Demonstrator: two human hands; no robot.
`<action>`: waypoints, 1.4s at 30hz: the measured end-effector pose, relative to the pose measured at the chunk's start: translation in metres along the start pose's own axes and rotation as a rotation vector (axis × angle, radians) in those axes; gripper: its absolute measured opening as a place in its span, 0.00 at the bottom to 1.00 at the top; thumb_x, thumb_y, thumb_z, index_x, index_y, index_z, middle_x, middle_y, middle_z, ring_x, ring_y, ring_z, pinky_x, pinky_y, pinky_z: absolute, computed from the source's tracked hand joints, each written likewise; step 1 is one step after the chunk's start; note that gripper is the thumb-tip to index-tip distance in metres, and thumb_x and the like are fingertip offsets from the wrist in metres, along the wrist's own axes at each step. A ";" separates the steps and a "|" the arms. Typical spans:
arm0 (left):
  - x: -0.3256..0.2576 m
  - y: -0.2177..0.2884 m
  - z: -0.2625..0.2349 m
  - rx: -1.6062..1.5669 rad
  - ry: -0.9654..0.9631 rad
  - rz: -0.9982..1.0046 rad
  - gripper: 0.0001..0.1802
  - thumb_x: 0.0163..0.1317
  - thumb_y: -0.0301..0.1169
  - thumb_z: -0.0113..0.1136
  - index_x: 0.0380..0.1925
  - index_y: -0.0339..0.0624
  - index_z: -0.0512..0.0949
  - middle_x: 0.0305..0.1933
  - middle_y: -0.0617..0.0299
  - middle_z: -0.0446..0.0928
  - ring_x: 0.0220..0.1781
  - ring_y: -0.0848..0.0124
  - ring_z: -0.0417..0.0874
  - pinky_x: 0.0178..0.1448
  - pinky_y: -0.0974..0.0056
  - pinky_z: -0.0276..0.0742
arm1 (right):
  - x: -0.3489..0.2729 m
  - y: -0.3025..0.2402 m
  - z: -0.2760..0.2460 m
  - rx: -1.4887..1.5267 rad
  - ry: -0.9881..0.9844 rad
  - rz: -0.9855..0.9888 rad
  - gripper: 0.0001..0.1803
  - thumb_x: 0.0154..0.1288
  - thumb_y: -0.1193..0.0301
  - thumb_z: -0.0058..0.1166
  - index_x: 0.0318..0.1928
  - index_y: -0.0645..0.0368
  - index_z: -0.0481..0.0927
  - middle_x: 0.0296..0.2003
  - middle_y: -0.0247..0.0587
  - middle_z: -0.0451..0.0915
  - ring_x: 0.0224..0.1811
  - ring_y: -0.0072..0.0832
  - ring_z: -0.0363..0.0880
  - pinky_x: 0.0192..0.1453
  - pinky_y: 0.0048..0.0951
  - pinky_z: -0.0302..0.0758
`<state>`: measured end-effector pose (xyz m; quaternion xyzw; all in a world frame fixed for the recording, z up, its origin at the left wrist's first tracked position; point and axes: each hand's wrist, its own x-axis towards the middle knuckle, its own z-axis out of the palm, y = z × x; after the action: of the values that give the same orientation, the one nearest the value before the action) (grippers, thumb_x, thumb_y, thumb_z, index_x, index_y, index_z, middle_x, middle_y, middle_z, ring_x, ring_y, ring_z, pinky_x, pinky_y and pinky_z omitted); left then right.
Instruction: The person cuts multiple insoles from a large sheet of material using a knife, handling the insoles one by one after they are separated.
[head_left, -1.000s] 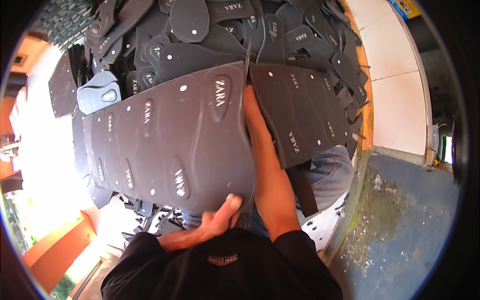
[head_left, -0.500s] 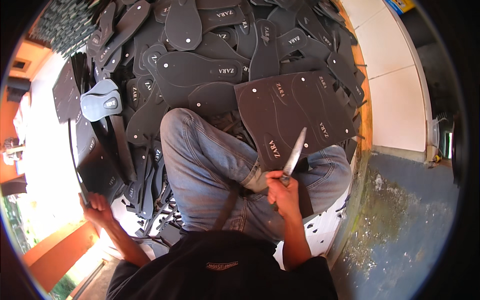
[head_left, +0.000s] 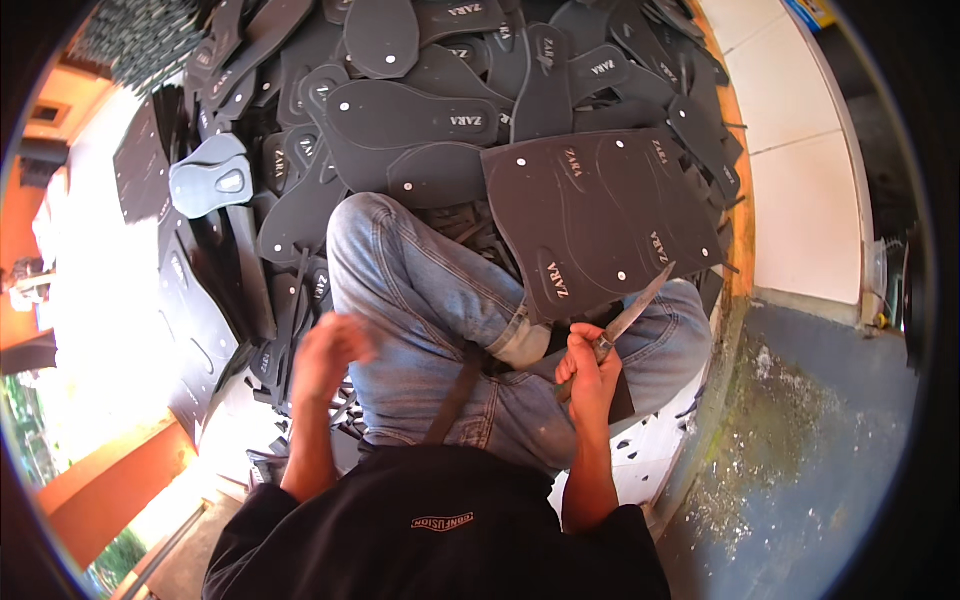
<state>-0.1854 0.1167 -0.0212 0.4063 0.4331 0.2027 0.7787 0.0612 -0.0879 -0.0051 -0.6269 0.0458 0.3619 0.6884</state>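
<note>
Fingers of the right hand (head_left: 591, 380) grip a knife (head_left: 639, 313) right of centre; a slip could cut the jeans (head_left: 677, 338) or insole sheet (head_left: 605, 215) nearby. The left hand (head_left: 328, 362) is blurred; its grip I cannot tell.

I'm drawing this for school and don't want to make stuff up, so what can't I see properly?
All in the head view:
Left hand: blurred, so its fingers are unclear.
Knife: the right hand hides part of its handle.
Dark sheet: it covers whatever lies under it.
Pile of dark soles: the top edge cuts off its far part.
</note>
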 end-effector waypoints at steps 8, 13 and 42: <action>0.091 -0.071 0.182 -0.286 -0.216 -0.397 0.20 0.65 0.40 0.53 0.49 0.37 0.69 0.47 0.54 0.75 0.47 0.66 0.79 0.54 0.62 0.75 | -0.020 -0.001 -0.018 -0.163 0.091 -0.129 0.12 0.65 0.69 0.53 0.43 0.65 0.72 0.18 0.32 0.67 0.16 0.17 0.64 0.21 0.22 0.64; 0.057 -0.039 0.160 -0.237 -0.132 -0.245 0.09 0.64 0.34 0.55 0.38 0.41 0.73 0.39 0.60 0.79 0.37 0.75 0.82 0.37 0.70 0.78 | -0.043 0.010 -0.033 -0.264 0.074 -0.066 0.09 0.64 0.73 0.53 0.42 0.65 0.72 0.17 0.30 0.69 0.16 0.16 0.65 0.21 0.19 0.63; 0.024 -0.019 0.149 -0.115 0.063 -0.401 0.25 0.62 0.44 0.58 0.47 0.31 0.73 0.38 0.56 0.80 0.36 0.70 0.84 0.36 0.69 0.82 | -0.075 0.032 -0.048 -0.947 -0.189 0.054 0.04 0.54 0.76 0.50 0.30 0.61 0.78 0.17 0.49 0.76 0.22 0.44 0.78 0.28 0.37 0.73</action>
<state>-0.0476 0.0536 -0.0045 0.2606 0.5170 0.0807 0.8114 0.0073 -0.1651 -0.0027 -0.8342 -0.1707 0.4161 0.3191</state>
